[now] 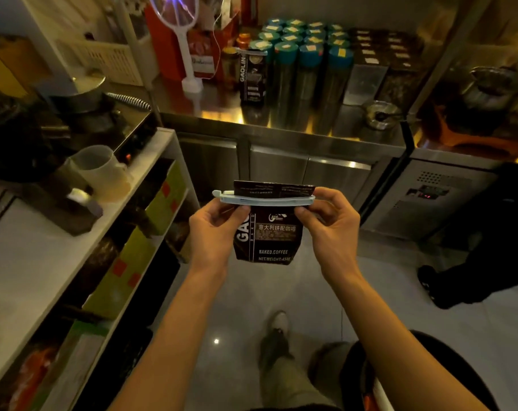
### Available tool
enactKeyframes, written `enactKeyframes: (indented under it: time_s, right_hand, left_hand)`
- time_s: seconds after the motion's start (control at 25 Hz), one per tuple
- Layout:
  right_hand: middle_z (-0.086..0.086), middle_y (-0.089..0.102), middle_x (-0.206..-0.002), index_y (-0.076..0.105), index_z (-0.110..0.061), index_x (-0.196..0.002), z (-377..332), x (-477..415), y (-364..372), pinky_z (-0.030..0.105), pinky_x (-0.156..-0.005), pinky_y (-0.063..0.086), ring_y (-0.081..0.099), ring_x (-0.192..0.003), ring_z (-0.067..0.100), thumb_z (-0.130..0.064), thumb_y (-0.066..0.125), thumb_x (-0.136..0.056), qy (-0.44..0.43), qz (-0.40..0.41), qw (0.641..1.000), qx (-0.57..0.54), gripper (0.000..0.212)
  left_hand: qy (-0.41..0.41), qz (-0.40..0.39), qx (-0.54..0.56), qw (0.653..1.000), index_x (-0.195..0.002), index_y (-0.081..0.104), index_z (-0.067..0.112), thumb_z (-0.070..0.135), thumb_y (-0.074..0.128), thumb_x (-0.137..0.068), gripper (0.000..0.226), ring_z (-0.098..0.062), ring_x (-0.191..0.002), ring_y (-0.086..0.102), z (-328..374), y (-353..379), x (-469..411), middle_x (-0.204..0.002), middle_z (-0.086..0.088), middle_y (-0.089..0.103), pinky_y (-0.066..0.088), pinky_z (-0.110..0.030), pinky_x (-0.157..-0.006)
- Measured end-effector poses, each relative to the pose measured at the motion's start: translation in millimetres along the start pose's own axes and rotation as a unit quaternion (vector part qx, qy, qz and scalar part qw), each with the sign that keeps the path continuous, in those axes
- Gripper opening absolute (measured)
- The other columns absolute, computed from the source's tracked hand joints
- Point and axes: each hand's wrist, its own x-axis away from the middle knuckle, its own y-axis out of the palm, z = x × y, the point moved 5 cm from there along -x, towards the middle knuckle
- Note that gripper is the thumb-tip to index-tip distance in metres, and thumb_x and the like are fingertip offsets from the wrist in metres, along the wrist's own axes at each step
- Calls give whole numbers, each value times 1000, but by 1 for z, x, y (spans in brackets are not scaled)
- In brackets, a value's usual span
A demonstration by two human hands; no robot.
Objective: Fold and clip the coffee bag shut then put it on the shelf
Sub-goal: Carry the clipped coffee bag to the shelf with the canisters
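Note:
I hold a dark brown coffee bag [274, 238] with white lettering upright in front of me, above the floor. A pale blue bag clip [263, 199] lies across its folded top, with a strip of the fold sticking up above the clip. My left hand [214, 229] pinches the clip's left end and the bag's upper left corner. My right hand [330, 221] pinches the clip's right end. The steel shelf [284, 137] runs across ahead of me.
On the steel shelf stand a second clipped coffee bag [252, 77], several teal-lidded jars [308, 75], dark boxes and a white racket-shaped swatter [186, 48]. A white rack [151, 161] on my left carries a measuring jug [102, 170] and a grinder. Another person's dark legs [471, 262] stand right.

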Motion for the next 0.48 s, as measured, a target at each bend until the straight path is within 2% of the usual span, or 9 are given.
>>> enactKeyframes:
  time_s: [0.08, 0.2, 0.36, 0.48]
  right_hand:
    - [-8, 76, -89, 61, -26, -99, 12, -58, 0, 19, -74, 55, 72, -88, 11, 4, 69, -83, -1, -3, 1000, -2, 35]
    - [-10, 76, -88, 61, -27, -99, 21, -139, -1, 18, -73, 55, 72, -86, 9, 4, 70, -82, 5, 3, 1000, 1, 37]
    - [-9, 76, -90, 61, -27, -99, 31, -226, 4, 20, -75, 56, 72, -88, 9, 2, 71, -82, 6, -4, 1000, 5, 35]
    - [-5, 76, -91, 62, -27, -99, 47, -284, 11, 20, -75, 56, 72, -90, 11, 0, 72, -82, 10, -6, 1000, 3, 33]
  left_hand:
    - [4, 3, -5, 1000, -92, 75, 31, 5, 72, -85, 27, -11, -94, 74, -5, 22, -52, -94, 8, 79, 57, -23, -76]
    - [-5, 10, -19, 1000, -93, 76, 33, 7, 72, -86, 27, -16, -100, 72, -7, 54, -122, -97, 6, 78, 57, -35, -85]
    - [1, 11, -10, 1000, -97, 75, 28, 6, 71, -86, 25, -16, -99, 73, -6, 87, -203, -97, 4, 79, 59, -29, -81]
    - [-5, 21, -7, 1000, -100, 74, 23, 5, 72, -85, 24, -18, -100, 73, -15, 102, -260, -97, 3, 79, 58, -32, -86]
